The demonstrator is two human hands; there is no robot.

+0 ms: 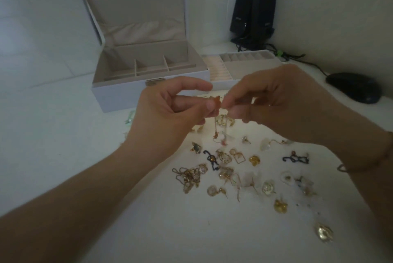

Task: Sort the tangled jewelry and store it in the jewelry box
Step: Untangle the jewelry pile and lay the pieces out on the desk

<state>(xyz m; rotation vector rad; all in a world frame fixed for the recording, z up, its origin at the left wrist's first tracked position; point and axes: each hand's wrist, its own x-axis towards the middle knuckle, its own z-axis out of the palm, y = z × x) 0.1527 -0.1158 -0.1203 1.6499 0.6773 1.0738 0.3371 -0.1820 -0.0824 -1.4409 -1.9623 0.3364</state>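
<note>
Jewelry [244,169]: loose earrings and chains scattered mid-counter [63,135]. One tangled orange-and-gold piece [214,103] raised above the heap, pinched by left hand [170,109] and right hand [276,101]. Jewelry box [148,79], lid up, toward the far edge.

White table [63,156] holds jewelry box [119,94], scattered jewelry [234,169], seemingly a mouse [354,87]

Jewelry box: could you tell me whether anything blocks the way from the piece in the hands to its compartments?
Nothing visible does. The left hand and right hand pinch an orange piece just in front of the jewelry box, whose lid stands open. Its visible compartments look unoccupied.
</note>
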